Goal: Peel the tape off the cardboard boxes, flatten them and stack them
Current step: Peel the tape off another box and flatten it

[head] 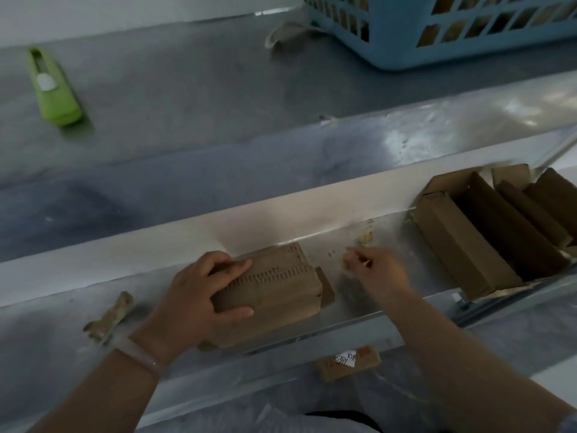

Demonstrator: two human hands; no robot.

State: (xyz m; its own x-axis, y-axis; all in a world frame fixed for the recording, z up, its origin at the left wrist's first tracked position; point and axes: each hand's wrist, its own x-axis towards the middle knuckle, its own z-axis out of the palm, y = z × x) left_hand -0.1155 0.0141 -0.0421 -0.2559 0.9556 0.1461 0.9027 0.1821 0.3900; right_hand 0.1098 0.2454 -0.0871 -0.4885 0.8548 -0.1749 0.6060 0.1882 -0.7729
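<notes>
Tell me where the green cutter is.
Head view: the green cutter lies far left on the grey table, beyond the left hand and left of the blue basket.

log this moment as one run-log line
left hand: grips cardboard box | right hand: pinches tape scrap beside box | green cutter: untouched, far left | phase: peeling tape

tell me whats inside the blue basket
Through the holes of the blue basket, brown cardboard-like pieces show. Its walls and the frame edge hide how many.
</notes>
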